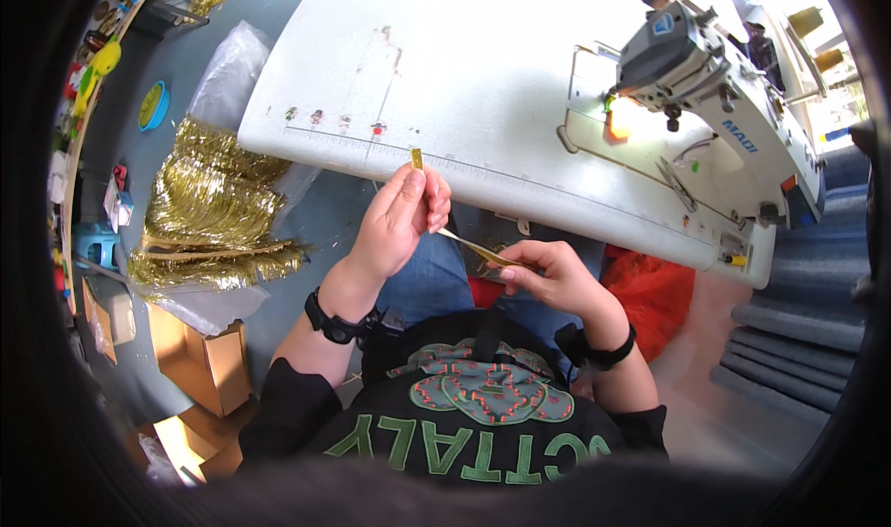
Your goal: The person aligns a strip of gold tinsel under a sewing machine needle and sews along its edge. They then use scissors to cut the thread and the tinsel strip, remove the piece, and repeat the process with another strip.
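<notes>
Gold ribbon [467, 242] strung between both hands at centre frame, over the lap, just below the near edge of the white table [445, 72]. Left hand [401, 219] raised, thumb and fingers pressed together on the ribbon's upper end, short gold tip [417, 159] sticking up above the fingertips. Right hand [548, 272] lower and to the right, fingers curled, pinching the other part of the strip near the thumb. Ribbon running slack-to-taut on a diagonal between the two pinches.

Likely step: straightening or folding the strip end by hand. To do well: keep both pinches firm but close to the working end, hold strip flat not twisted, keep tension even so the thin foil-like band does not kink or tear. Best kept clear of the table edge while handling.

Around: sewing machine [705, 81] at upper right on the table, lamp lit under its head. Heap of gold fringe [209, 207] at left on the floor, partly on a clear plastic bag [227, 72]. Cardboard boxes [200, 360] lower left. Red bag [654, 290] right of the knees. Black watch [336, 325] on the left wrist, black band [608, 352] on the right.
</notes>
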A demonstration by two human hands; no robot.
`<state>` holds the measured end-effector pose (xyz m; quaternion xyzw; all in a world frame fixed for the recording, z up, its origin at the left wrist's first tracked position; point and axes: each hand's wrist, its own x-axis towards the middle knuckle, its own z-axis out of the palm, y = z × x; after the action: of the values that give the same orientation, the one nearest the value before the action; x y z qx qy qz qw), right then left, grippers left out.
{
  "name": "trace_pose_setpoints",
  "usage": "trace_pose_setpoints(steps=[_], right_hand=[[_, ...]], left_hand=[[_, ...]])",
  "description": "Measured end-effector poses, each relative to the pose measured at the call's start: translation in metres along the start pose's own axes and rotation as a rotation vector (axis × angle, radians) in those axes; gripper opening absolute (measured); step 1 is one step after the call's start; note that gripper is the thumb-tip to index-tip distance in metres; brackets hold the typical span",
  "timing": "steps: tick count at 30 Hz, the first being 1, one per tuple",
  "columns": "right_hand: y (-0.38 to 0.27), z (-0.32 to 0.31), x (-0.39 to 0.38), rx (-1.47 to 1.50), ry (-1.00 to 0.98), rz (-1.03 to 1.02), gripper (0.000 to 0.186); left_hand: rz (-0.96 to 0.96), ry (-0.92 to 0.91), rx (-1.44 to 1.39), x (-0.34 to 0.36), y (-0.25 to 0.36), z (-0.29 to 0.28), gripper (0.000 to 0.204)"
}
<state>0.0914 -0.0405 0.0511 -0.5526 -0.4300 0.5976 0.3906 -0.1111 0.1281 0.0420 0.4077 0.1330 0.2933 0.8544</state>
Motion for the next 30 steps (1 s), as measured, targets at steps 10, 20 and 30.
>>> trace_pose_setpoints(steps=[10,20,30], right_hand=[[-0.011,0.004,0.01,-0.086,0.261,-0.031,0.013],[-0.004,0.006,0.029,-0.332,0.529,-0.047,0.014],[0.004,-0.03,0.017,-0.422,0.642,-0.043,0.013]], left_hand=[[0.549,0.891,0.577,0.007,0.009,-0.102,0.028],[0.687,1.254,0.915,0.04,-0.001,-0.17,0.028],[0.787,1.177,0.603,0.049,-0.005,-0.167,0.069]])
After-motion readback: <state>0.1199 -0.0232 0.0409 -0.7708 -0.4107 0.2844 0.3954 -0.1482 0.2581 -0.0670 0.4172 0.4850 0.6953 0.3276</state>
